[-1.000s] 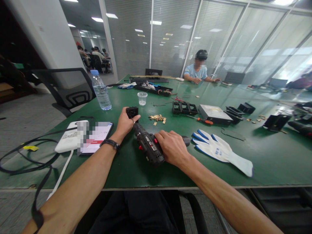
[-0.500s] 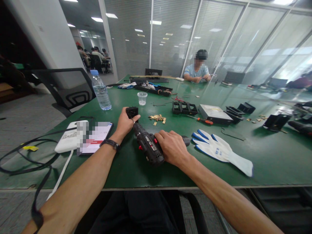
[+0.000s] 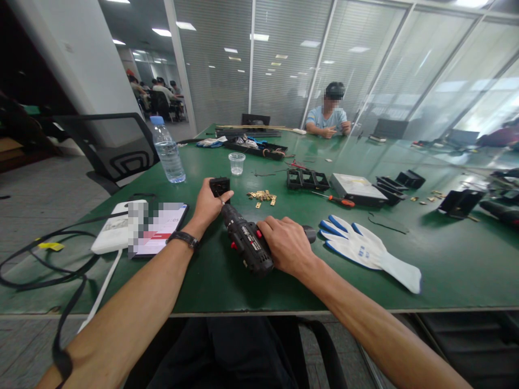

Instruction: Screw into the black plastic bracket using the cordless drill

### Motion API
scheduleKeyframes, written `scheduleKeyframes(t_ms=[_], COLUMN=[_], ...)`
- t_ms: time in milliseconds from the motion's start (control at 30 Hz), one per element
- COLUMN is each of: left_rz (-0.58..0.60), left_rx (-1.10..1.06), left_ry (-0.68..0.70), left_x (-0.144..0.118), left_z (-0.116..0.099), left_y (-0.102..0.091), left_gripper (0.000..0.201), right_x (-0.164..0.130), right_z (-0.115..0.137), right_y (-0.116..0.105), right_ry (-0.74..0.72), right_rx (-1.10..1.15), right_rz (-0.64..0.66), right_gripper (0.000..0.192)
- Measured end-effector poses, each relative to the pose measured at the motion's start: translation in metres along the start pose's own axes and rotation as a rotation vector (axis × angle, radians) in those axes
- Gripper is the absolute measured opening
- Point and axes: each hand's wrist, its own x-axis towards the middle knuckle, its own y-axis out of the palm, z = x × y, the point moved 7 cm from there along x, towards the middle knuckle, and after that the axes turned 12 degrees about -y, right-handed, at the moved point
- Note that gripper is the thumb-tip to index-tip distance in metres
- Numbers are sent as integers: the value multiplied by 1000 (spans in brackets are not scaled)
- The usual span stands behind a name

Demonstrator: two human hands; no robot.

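My right hand [image 3: 287, 241] is wrapped round the handle of a black cordless drill [image 3: 247, 242] with red buttons. The drill lies on its side, its chuck pointing away and to the left. My left hand [image 3: 208, 204] grips a small black plastic part [image 3: 220, 187], thumb on the near side. The drill's bit reaches to this part beside my thumb; whether it sits in a screw is hidden. Just right of the part, small brass-coloured metal pieces [image 3: 263, 196] lie in a loose pile. A white glove with blue fingertips [image 3: 360, 246] rests flat beyond my right hand.
On the left of the green table [image 3: 227, 294] are a water bottle [image 3: 169, 156], a phone [image 3: 166, 232], and a white device [image 3: 117, 229] with cables. A plastic cup [image 3: 237, 164], black frames [image 3: 307, 180], a screwdriver [image 3: 343, 202] and a box [image 3: 357, 189] stand farther back. Across sits a person [image 3: 328, 116].
Both my hands, the drill and the black part look unmoved. Across the table, the other person's hands have moved a little.
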Motion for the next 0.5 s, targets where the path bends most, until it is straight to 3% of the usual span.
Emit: scheduleKeyframes(t_ms=[500], left_rz=[9], left_rx=[-24], left_ry=[0], left_x=[1], left_z=[0], left_y=[1], left_gripper=[53], right_x=[1], right_z=[0], right_y=[1], right_ry=[-4], right_rx=[-3], right_rz=[-7], right_gripper=[26])
